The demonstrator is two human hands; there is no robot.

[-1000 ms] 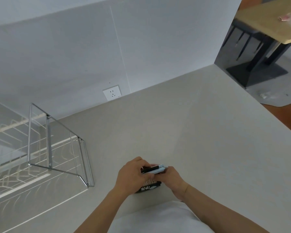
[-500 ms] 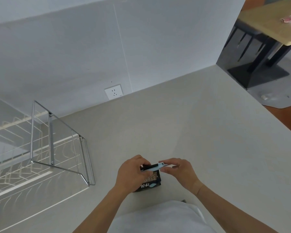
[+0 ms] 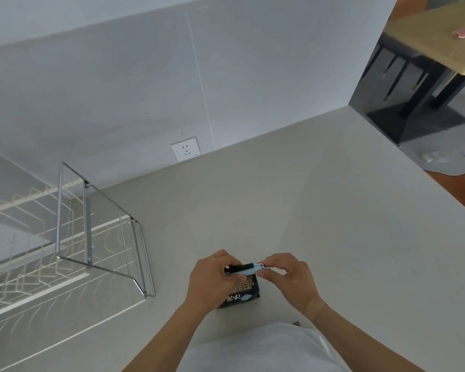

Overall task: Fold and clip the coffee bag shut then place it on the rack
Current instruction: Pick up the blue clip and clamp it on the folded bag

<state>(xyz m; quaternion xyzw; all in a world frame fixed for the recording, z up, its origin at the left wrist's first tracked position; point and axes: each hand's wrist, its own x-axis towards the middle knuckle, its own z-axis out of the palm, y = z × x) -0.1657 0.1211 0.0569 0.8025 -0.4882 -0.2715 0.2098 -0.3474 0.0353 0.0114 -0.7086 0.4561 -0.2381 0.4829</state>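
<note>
A small black coffee bag point(image 3: 242, 292) with white and pale blue print stands on the counter near its front edge. Its top is folded over, and a pale blue clip point(image 3: 246, 270) lies along the fold. My left hand point(image 3: 212, 281) wraps the bag's left side and top, thumb on the fold. My right hand point(image 3: 290, 277) pinches the right end of the clip with fingertips. The wire rack point(image 3: 97, 237) stands to the left on the counter, apart from the bag.
The beige counter point(image 3: 320, 224) runs back to a grey wall with a white socket point(image 3: 185, 149). The counter's right edge drops to the floor, where a wooden table point(image 3: 440, 36) stands. The rack's metal side frame point(image 3: 142, 261) is the nearest obstacle on the left.
My right hand has drawn back to the right along the clip, from covering the bag's top to pinching only the clip's right end. The bag's printed front now shows. The left hand has stayed put.
</note>
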